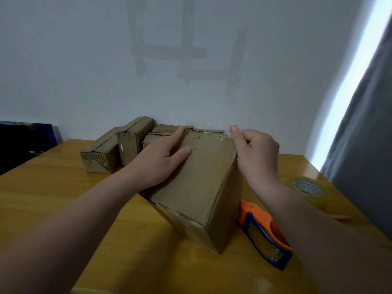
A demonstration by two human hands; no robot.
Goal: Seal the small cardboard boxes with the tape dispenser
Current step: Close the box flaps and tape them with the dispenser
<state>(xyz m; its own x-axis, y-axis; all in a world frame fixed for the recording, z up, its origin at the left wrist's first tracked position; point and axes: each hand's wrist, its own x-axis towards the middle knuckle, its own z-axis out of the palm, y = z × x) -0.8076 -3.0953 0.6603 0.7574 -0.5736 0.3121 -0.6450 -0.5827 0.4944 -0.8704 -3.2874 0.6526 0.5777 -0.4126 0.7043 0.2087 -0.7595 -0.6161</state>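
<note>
Yellow wooden table (63, 198), middle box (203, 181) looks taped already, left hand (161, 158) flat on top, right hand (256, 151) curled at its far-right corner (grip unclear), tape dispenser (265, 234) lying unheld near-right, far-left boxes (118, 149) maybe still waiting.

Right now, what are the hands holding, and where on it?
The box: the left hand presses flat on its top's left side, and the right hand grips its far right top corner. The dispenser lies untouched.
</note>
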